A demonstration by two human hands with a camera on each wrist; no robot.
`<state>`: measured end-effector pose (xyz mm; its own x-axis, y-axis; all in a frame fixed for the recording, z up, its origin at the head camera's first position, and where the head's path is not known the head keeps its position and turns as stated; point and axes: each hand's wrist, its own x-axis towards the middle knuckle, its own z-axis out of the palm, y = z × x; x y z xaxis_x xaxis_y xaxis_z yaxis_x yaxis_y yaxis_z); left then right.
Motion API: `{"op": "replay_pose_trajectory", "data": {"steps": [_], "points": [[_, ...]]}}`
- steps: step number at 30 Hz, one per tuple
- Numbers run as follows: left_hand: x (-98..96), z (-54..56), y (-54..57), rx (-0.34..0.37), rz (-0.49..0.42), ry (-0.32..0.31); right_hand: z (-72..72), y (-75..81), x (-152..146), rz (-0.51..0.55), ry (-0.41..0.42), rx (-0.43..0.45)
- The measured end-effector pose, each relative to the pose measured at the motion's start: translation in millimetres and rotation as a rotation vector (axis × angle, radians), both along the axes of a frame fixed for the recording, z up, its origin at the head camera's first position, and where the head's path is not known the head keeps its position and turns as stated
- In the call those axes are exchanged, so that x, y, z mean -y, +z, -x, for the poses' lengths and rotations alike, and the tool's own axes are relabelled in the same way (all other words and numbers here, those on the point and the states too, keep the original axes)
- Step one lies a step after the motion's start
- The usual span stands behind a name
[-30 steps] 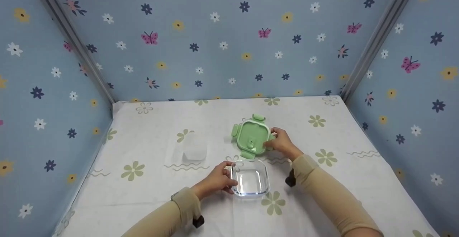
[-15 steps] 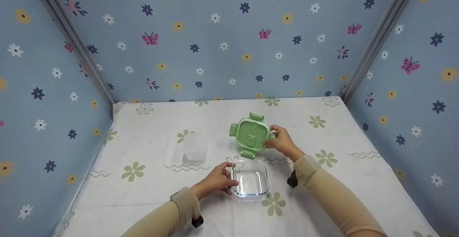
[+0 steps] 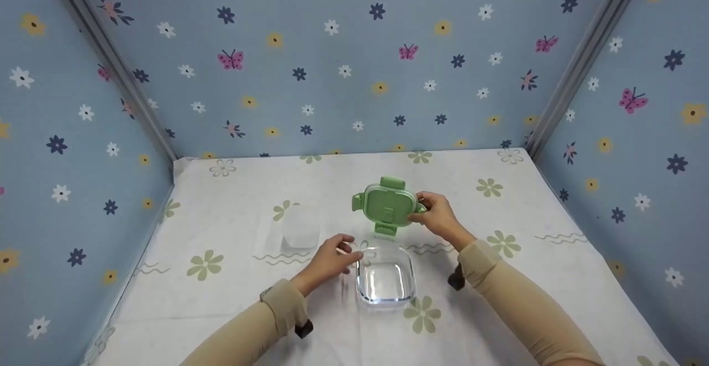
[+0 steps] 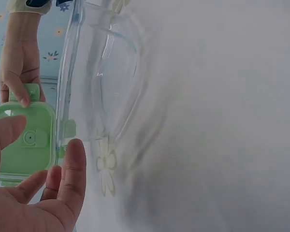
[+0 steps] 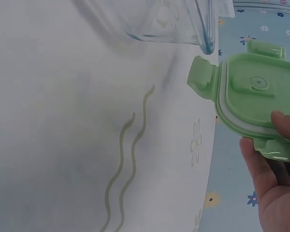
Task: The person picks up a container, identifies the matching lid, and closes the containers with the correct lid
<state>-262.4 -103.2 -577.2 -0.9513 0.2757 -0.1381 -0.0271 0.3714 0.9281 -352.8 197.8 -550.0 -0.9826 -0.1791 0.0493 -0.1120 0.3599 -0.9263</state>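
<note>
A square clear glass food container [image 3: 386, 277] stands without its lid on the cloth, its mouth upward. My right hand [image 3: 439, 219] pinches the green snap-on lid [image 3: 389, 205] by its right-hand latch, thumb on the face and fingers beneath. The lid is tilted up just beyond the container, with its latches swung outward. A pale rim runs round the lid in the right wrist view. My left hand [image 3: 330, 258] is by the container's near-left side, its fingertips right at the upper left corner. In the left wrist view, thumb and fingers are spread with nothing between them.
To the left of the container sits a whitish translucent block-like thing [image 3: 301, 227], faint against the cloth. The white flowered tablecloth [image 3: 232, 310] covers the table. Blue patterned panels [image 3: 343, 39] enclose its back and sides.
My left hand has let go of the container's left side and moved up and slightly left. The right hand has tipped the lid more upright; the container has stayed in place.
</note>
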Motion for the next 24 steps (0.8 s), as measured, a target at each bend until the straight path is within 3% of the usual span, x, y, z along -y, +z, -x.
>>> {"op": "replay_pose_trajectory", "data": {"steps": [11,16,24], "points": [[7.0,16.5,19.1,-0.117,-0.096,0.110,-10.1,1.9,-2,0.012,0.042,-0.138],[7.8,19.7,27.2,-0.197,-0.094,0.114,-16.9,2.4,0,0.028,0.073,-0.202],[6.1,22.1,29.5,-0.238,-0.088,0.104,-29.0,6.2,5,-0.006,0.082,-0.253]]}}
